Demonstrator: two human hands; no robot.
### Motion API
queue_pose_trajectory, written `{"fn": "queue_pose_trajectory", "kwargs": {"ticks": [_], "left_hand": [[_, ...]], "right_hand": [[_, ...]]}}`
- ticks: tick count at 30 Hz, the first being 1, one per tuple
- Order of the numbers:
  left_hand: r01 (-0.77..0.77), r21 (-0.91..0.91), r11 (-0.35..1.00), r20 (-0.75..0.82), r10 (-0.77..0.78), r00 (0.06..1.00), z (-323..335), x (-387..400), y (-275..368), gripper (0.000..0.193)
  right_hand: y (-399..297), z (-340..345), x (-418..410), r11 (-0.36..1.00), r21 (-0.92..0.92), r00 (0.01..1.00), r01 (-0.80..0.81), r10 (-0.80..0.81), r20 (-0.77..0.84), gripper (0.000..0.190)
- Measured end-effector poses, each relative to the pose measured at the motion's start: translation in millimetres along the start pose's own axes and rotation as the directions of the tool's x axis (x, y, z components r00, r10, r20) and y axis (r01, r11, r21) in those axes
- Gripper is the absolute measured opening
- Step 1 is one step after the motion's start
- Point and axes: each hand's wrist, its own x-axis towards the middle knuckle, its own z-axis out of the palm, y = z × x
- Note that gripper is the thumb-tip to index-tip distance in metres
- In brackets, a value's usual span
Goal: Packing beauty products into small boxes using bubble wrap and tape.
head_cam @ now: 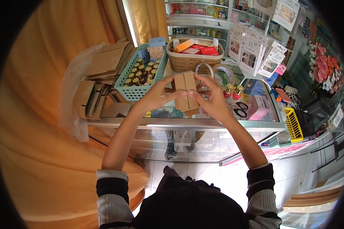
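Note:
A small brown cardboard box (184, 83) is held above the glass counter, its two top flaps meeting along a middle seam. My left hand (158, 94) grips its left side, with the thumb lying on the flaps. From the right, my right hand (211, 96) holds the same box, thumb also on top near the seam. Two red nail polish bottles with gold caps (233, 92) stand right of my right hand, beside black-handled scissors (240, 109). Behind the box are rolls of tape (224, 73). A green plastic basket (139, 93) holds several gold-capped bottles and small boxes.
Flattened cardboard boxes (107, 61) and clear plastic wrap (73, 94) lie at the counter's left. A tan basket (195, 61) of small packages stands behind. Press-on nail packs (249, 51) hang at the back right. The counter's metal edge (172, 123) runs nearest me; a pink box (259, 106) sits right.

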Motion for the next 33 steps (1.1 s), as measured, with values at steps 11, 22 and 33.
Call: {"fn": "queue_pose_trajectory", "kwargs": {"ticks": [11,22,33], "left_hand": [[-0.328,0.578,0.747,-0.261,0.550,0.793,17,-2,7,0.081],[-0.426,0.804,0.415,-0.036,0.749,0.662,28,7,-16,0.086],[-0.371,0.641,0.671,0.028,0.463,0.886,17,-12,-9,0.051]], "right_hand": [[-17,-17,7,0.999,0.027,0.999,0.034,-0.032,-0.041,0.066],[-16,-37,13,0.940,-0.261,0.973,0.220,-0.194,0.121,0.080],[-1,-28,0,0.842,-0.409,0.894,0.352,-0.172,0.414,0.020]]}}
